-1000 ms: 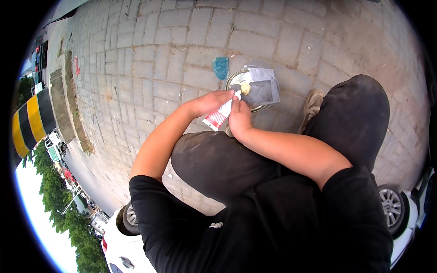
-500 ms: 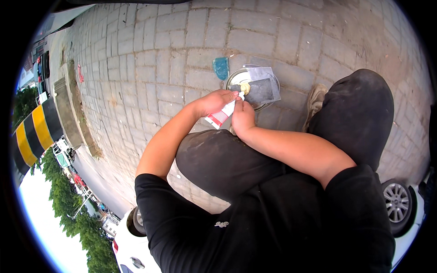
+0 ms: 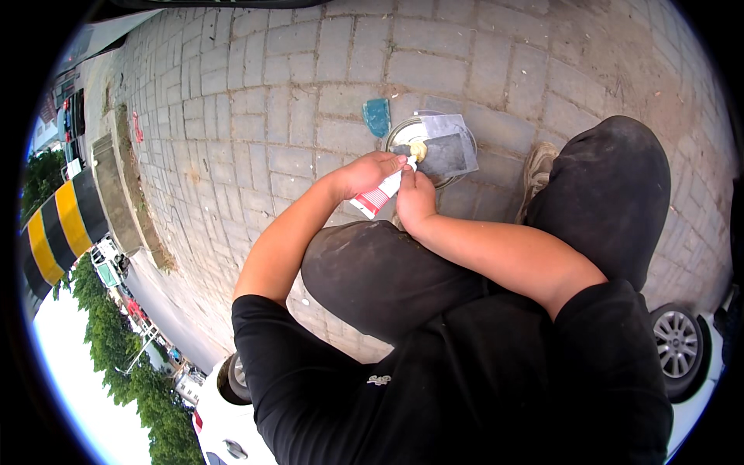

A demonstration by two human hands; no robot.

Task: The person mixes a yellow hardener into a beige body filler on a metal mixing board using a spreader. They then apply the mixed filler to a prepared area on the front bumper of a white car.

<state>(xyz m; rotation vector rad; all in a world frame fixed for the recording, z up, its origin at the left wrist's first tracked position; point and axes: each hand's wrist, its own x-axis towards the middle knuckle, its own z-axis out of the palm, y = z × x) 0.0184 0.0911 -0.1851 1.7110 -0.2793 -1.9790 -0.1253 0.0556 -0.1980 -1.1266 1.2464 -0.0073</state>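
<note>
A person in a black T-shirt, knees bent, is seen from above over grey paving bricks [image 3: 294, 77]. The left hand [image 3: 366, 175] and right hand [image 3: 417, 198] are close together, both clamped on a white-and-red tube [image 3: 376, 199]. The tube slants between them, its red-striped tail low on the left and its nozzle end up at the right, near a dab of pale yellow paste [image 3: 418, 149]. The paste lies on a flat grey sheet [image 3: 448, 159] with a clear edge, set over a round metal tin [image 3: 394, 133]. Whether the nozzle touches the paste is too small to tell. A teal flat piece [image 3: 377, 116] lies on the bricks just beside the tin. A tan shoe [image 3: 538, 174] stands to the right.
</note>
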